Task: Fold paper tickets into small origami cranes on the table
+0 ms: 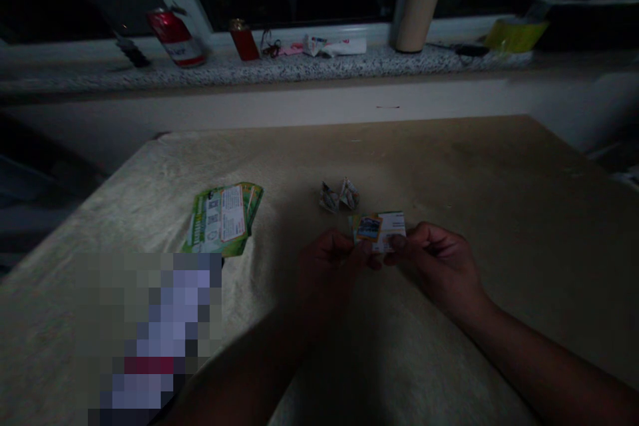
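Note:
Between my two hands is a small folded printed paper (391, 223), white and green with an orange-framed picture. My left hand (332, 259) pinches its left side, the thumb lying along the lower edge. My right hand (442, 259) grips the right side, thumb on the front. Just beyond the paper, a small folded paper shape (339, 196) with pointed peaks lies on the table. To the left rests a stack of green printed leaflets (219, 219), slightly fanned out.
A pixelated patch (164, 326) covers an object at the lower left of the cloth-covered table (424, 160). On the granite windowsill (299, 68) stand a red can (174, 38), a red lighter (244, 40), a pale cylinder (422, 0) and a yellow roll (516, 35).

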A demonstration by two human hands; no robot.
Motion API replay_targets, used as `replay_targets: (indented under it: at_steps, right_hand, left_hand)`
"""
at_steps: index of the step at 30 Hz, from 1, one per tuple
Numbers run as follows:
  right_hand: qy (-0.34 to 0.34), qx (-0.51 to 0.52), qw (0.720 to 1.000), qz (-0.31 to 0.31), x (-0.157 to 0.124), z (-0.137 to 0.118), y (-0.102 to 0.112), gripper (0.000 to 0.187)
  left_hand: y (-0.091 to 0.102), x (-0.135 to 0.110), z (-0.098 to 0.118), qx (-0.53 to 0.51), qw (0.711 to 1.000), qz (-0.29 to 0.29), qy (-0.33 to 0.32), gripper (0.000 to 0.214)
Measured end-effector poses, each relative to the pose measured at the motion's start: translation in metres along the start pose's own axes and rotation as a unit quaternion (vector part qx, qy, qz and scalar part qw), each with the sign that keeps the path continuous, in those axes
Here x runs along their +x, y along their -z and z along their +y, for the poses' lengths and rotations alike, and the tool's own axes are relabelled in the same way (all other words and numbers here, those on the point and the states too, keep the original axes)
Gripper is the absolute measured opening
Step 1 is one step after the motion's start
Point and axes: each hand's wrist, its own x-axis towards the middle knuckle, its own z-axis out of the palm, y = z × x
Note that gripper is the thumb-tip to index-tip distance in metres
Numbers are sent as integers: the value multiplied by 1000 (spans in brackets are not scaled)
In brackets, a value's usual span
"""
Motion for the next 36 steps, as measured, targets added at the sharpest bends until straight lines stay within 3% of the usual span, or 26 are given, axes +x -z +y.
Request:
replay_targets:
  at_steps: [36]
  right_hand:
    - [-2,4,1000,0,-1,-1,-1,24]
  left_hand:
    - [0,1,2,-7,1000,4,4,23]
